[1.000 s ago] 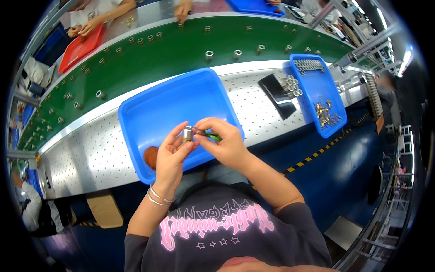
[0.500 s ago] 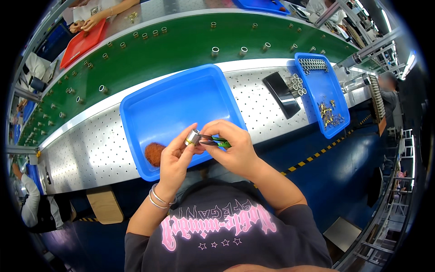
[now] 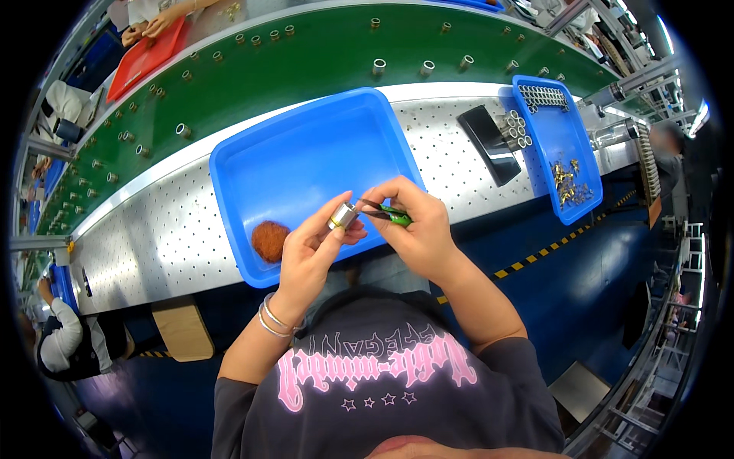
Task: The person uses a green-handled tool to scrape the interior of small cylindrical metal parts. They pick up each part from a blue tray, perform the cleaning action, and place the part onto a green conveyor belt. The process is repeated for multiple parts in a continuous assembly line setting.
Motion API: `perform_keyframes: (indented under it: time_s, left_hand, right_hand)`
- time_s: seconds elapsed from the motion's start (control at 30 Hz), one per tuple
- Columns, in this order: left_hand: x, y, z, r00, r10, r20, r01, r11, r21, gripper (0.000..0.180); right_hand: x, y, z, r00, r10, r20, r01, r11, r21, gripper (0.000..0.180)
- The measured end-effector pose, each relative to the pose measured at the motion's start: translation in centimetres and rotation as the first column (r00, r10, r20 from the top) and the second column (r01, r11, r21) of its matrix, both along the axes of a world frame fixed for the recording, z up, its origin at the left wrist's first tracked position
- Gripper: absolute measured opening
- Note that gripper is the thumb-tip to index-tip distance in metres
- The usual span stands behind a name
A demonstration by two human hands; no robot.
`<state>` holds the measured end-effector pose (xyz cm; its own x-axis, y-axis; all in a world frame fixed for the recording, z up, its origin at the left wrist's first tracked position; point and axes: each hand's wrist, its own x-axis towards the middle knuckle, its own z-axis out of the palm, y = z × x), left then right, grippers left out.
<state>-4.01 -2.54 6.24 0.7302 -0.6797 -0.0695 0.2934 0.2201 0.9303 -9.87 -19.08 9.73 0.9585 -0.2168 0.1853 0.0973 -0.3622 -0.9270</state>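
Head view, nearest first: the left hand (image 3: 310, 252) pinches a small silver metal cylinder with a brass-coloured end (image 3: 343, 216) between thumb and fingertips, holding it over the near edge of a large blue tray (image 3: 306, 145). Two thin bangles (image 3: 274, 320) ring that wrist. Just beside it, the right hand (image 3: 417, 229) is closed around green-handled tweezers (image 3: 384, 213), whose dark tips point at the cylinder and appear to touch its end. Both hands hover close together, just above the tray's front rim.

Inside the tray, down and to the left of the left hand, lies a round rust-coloured scrubbing pad (image 3: 269, 240). The tray sits on a perforated metal bench (image 3: 145, 237).

Beyond the right hand and further right, a black phone-like slab (image 3: 489, 144) lies on the bench, next to a smaller blue tray (image 3: 558, 153) holding rows of silver cylinders (image 3: 541, 96) and a scatter of small brass parts (image 3: 567, 182).

Farther off, a green conveyor belt (image 3: 306, 53) carries spaced metal cylinders. Beyond its far-left end, another person's hands (image 3: 153, 27) rest at a red tray (image 3: 145, 61).
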Motion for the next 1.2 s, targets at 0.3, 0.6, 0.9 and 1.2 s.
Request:
perform_keyframes:
  time_s: [0.3, 0.6, 0.9, 1.2]
  left_hand:
    - [0.0, 0.1, -0.2, 0.998, -0.026, -0.058, 0.026, 1.0, -0.002, 0.041]
    - [0.4, -0.1, -0.2, 0.949, 0.093, -0.303, -0.125, 0.988, -0.089, 0.047]
    - [0.3, -0.2, -0.2, 0.965, 0.13, -0.226, -0.161, 0.98, -0.121, 0.049]
    - [0.0, -0.1, -0.2, 0.969, 0.133, -0.209, -0.158, 0.982, -0.104, 0.05]
  right_hand:
    - [0.4, -0.2, -1.5, 0.99, -0.037, 0.139, 0.033, 0.999, 0.029, 0.019]
    - [-0.2, 0.0, -0.2, 0.995, -0.024, 0.097, 0.038, 0.989, -0.144, 0.022]
    - [0.3, 0.2, -1.6, 0.988, -0.01, 0.154, 0.052, 0.962, -0.27, 0.015]
    - [0.0, 0.3, -1.3, 0.993, -0.006, 0.115, 0.033, 0.971, -0.238, 0.016]
